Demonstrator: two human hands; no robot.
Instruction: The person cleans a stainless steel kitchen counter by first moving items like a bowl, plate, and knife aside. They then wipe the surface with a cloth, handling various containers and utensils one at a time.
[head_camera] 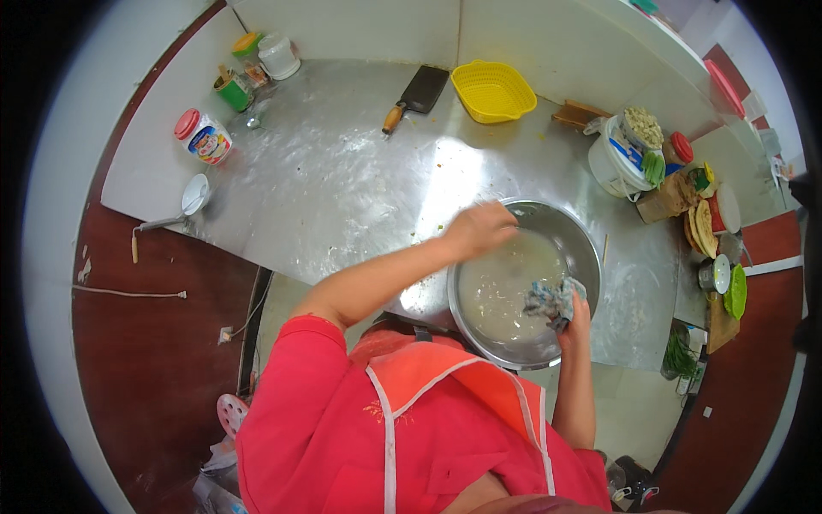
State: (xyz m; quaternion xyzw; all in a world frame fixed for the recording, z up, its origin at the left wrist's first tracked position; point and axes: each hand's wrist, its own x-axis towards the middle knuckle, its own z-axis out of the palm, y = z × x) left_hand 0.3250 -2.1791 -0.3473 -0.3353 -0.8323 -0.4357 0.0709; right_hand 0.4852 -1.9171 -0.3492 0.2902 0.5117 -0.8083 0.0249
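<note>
A large stainless steel basin (457, 324) stands at the front of the metal worktop (289, 193), holding cloudy water (494, 276) with bubbles on it. My left hand (481, 230) is over the basin's far left rim, blurred by motion. Its fingers look curled, and whether anything is in them cannot be made out. On the basin's right side my right hand (578, 318) grips a bunched wet cloth (557, 301), grey and blue, above the water.
A cleaver (424, 90) and a yellow plastic basket (491, 93) lie along the back wall. Jars (209, 141) and a ladle (196, 194) are at left. A white bucket (610, 160), flatbreads (701, 230) and a metal bowl (714, 274) crowd the right. Crumbs dot the worktop.
</note>
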